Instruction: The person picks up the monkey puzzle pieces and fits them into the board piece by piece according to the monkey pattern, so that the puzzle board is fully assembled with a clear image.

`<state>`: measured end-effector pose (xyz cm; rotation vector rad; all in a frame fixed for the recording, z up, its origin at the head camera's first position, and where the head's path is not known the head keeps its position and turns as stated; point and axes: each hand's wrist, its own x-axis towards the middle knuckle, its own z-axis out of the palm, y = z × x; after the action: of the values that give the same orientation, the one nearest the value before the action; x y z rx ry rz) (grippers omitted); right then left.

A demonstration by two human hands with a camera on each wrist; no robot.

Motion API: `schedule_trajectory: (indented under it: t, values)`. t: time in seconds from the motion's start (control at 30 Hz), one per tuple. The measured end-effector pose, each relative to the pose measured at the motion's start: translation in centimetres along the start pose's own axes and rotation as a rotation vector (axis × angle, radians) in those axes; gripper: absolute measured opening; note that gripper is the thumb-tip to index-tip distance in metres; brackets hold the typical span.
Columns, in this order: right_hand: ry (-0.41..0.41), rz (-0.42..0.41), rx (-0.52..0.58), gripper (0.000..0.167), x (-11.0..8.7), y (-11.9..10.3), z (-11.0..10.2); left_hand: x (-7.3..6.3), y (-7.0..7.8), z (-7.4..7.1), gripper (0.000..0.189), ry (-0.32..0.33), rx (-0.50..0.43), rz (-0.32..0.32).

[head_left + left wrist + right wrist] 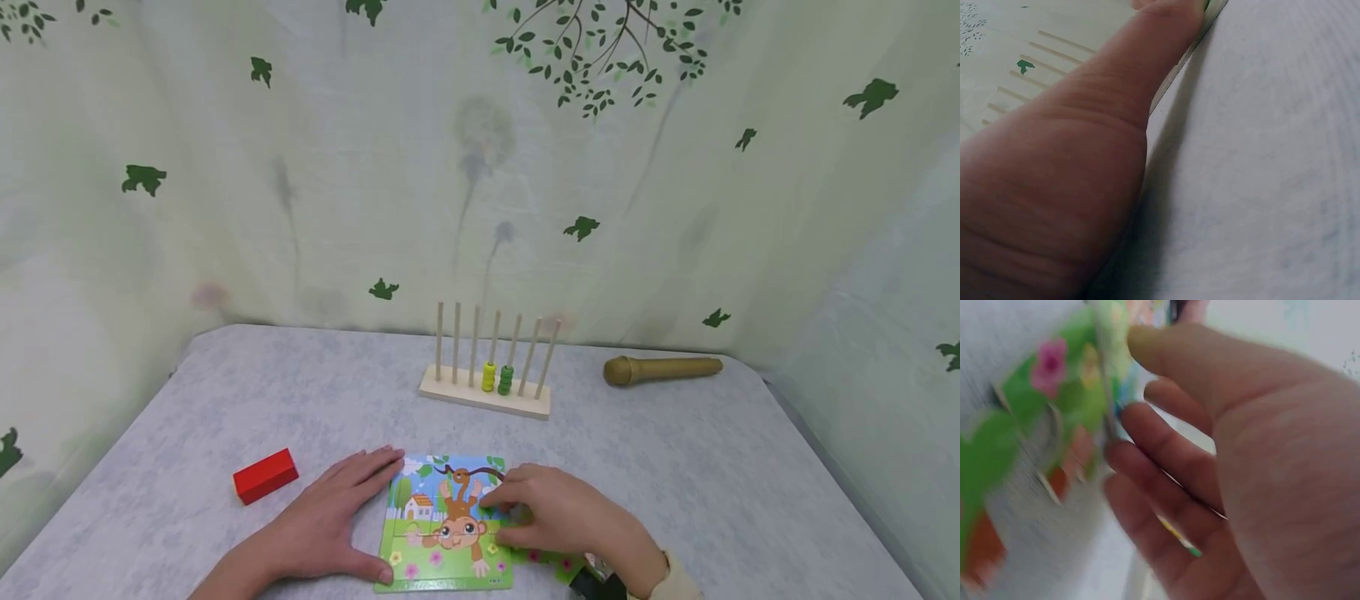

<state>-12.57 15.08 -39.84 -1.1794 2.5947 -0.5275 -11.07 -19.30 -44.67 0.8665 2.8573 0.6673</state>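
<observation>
A square jigsaw puzzle (442, 558) with a hanging monkey lies at the front middle of the table. My left hand (330, 512) rests along its left edge, fingers stretched toward the top corner and thumb on the lower one. Over the right edge, my right hand (558, 508) has its thumb and fingertips around a puzzle piece, mostly hidden under the hand. Loose green puzzle pieces (566, 567) lie right of the board, partly under that wrist. One piece with a pink flower (1047, 369) shows in the right wrist view, blurred.
A red block (266, 477) lies left of the left hand. Behind the puzzle stands a wooden peg rack (480, 398) with yellow and green beads on two pegs. A brown toy microphone (663, 370) lies at the back right, before a leaf-patterned curtain (420, 167).
</observation>
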Motion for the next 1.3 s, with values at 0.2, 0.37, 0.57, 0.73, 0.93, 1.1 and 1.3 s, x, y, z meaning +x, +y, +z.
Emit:
schedule_trajectory:
  t: [0.2, 0.37, 0.57, 0.73, 0.93, 1.1, 1.3]
  values:
    - [-0.079, -0.010, 0.136, 0.044, -0.5, 0.7, -0.9, -0.1, -0.1, -0.1, 0.117, 0.016, -0.010, 0.009]
    - [-0.089, 0.019, 0.185, 0.045, -0.9, 1.2, -1.0, -0.1, -0.2, 0.1, 0.117, 0.025, 0.014, 0.019]
    - [-0.069, 0.044, 0.234, 0.038, -1.5, 1.4, -1.4, -0.1, -0.1, 0.0, 0.118, 0.018, 0.010, 0.008]
    - [-0.082, 0.083, 0.258, 0.039, -1.6, 1.7, -1.5, -0.1, -0.1, 0.1, 0.118, 0.022, 0.012, 0.008]
    - [-0.114, 0.112, 0.238, 0.040, -1.8, 2.0, -1.5, -0.1, -0.2, 0.2, 0.118, 0.039, 0.021, 0.017]
    - [-0.168, 0.145, 0.253, 0.040, -1.7, 2.2, -1.6, -0.1, -0.2, 0.2, 0.117, 0.034, 0.013, 0.019]
    - [-0.188, 0.127, 0.283, 0.033, -1.6, 2.2, -1.5, -0.2, -0.2, 0.1, 0.117, 0.024, 0.006, 0.013]
